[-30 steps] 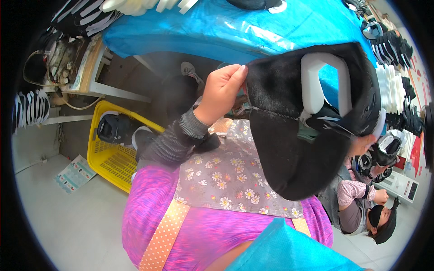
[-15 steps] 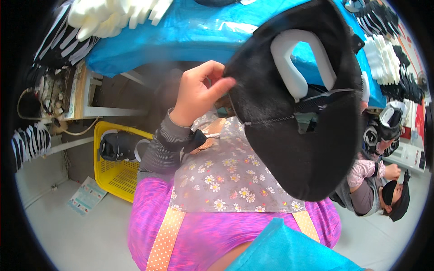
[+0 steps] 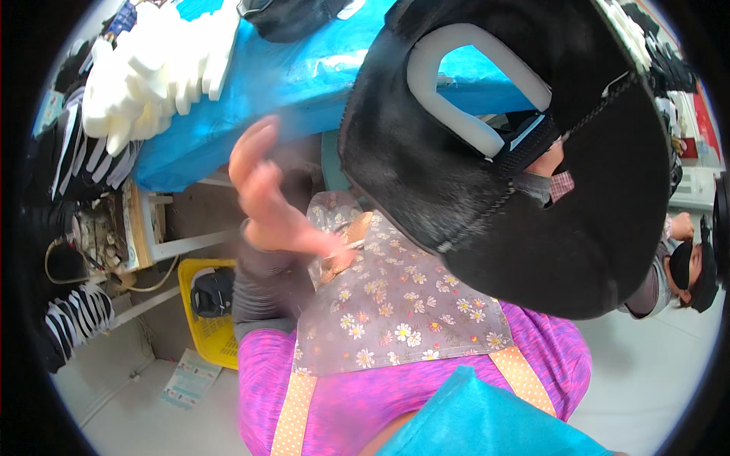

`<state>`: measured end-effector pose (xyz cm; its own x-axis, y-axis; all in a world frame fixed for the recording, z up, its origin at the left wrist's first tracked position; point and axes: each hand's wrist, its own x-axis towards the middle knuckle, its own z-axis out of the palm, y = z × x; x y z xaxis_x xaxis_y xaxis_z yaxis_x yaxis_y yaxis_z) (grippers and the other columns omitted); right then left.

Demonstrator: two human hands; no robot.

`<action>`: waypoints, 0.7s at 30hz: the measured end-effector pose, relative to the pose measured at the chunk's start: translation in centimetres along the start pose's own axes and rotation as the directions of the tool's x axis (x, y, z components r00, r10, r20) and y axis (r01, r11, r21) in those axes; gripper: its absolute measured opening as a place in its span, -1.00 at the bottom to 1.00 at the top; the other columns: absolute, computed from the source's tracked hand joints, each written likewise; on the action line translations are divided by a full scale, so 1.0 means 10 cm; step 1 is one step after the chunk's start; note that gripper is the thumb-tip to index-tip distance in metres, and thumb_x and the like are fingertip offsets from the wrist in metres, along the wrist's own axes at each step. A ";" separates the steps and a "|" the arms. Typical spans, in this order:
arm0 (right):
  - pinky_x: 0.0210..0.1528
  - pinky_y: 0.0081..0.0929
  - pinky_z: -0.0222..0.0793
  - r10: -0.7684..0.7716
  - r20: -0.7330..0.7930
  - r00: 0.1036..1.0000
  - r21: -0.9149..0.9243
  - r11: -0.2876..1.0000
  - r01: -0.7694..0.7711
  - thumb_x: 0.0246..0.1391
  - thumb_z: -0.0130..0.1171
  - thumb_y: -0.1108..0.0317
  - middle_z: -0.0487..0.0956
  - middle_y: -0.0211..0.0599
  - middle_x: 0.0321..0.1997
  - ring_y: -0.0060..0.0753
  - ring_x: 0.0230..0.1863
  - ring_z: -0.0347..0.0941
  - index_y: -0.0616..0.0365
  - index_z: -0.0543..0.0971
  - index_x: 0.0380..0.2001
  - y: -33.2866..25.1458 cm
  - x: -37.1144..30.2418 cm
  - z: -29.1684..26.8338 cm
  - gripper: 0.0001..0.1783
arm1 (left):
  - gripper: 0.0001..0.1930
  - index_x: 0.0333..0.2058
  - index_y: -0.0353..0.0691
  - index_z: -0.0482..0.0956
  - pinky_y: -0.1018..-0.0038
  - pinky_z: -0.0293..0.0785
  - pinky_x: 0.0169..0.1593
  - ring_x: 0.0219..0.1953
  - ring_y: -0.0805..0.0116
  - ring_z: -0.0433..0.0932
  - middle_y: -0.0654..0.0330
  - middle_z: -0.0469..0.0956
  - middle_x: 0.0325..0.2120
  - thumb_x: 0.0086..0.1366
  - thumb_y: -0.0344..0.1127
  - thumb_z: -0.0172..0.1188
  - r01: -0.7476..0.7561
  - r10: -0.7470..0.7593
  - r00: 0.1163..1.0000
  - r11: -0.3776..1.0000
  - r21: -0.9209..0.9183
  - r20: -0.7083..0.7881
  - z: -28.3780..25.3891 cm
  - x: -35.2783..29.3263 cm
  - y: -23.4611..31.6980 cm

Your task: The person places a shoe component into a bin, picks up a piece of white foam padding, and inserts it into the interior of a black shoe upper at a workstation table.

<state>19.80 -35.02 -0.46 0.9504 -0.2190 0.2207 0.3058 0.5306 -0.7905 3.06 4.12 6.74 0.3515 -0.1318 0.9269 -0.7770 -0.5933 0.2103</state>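
A large black sewn piece [image 3: 593, 228] with a stitched seam fills the upper right, tilted up toward me. A white U-shaped foam pad [image 3: 430, 80] lines its opening. My left hand [image 3: 266, 194], blurred by motion, is off to the left of the piece, fingers spread and holding nothing. My right hand is hidden behind the black piece, which is held up in the air with my left hand away from it. Through a gap in the piece some skin and a grey cuff [image 3: 534, 187] show; I cannot tell whose they are.
A blue-covered table [image 3: 266, 99] stands ahead, bearing white foam pads [image 3: 152, 76] and a black item [image 3: 293, 19]. Lower left is a yellow basket [image 3: 217, 342] with a black item inside. Black strips with white edges [image 3: 80, 315] hang at the left. Another person [image 3: 688, 266] works at the right.
My left hand has let go of the black piece's left edge and moved left, its fingers opening. The piece has come closer and tilted. The view has shifted to the right.
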 end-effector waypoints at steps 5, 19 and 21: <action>0.04 -0.35 0.45 0.278 0.122 0.953 0.103 0.951 -0.290 0.33 -0.12 0.03 0.52 -0.05 0.04 -0.25 -0.02 0.50 0.42 0.39 0.08 0.22 -0.36 0.06 -0.41 | -0.28 0.23 0.61 0.08 -0.25 -0.17 0.33 0.30 -0.07 0.09 0.31 0.14 0.29 0.11 0.19 0.22 -0.441 0.323 0.897 0.705 0.556 0.302 -0.04 0.48 0.03; -0.27 -0.57 0.44 0.462 0.173 0.870 -0.301 0.866 -0.400 0.32 -0.03 0.15 0.59 -0.24 -0.27 -0.52 -0.30 0.49 0.42 0.52 -0.16 1.03 -0.62 0.15 -0.56 | -0.84 -0.51 0.00 0.30 0.56 0.03 -0.55 -0.65 0.49 0.21 0.39 0.16 -0.70 -0.09 -0.30 0.11 -0.524 0.294 0.388 0.850 -0.054 0.874 -0.09 0.82 0.84; -0.41 -0.67 0.28 0.453 0.127 0.883 -0.426 0.828 -0.364 0.27 0.09 0.17 0.54 -0.53 -0.46 -0.74 -0.44 0.35 0.28 0.61 -0.31 1.13 -0.65 0.15 -0.66 | -0.66 -0.19 0.05 0.49 0.57 0.07 -0.57 -0.62 0.49 0.27 0.39 0.24 -0.66 -0.03 -0.31 0.13 -0.437 0.155 0.460 0.897 0.071 0.874 -0.05 0.73 0.83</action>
<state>17.22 -26.33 -9.96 0.9844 0.1506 -0.0906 -0.1161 0.1702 -0.9785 -1.08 -1.41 15.39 0.4981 -0.8467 0.1870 -0.8131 -0.5310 -0.2387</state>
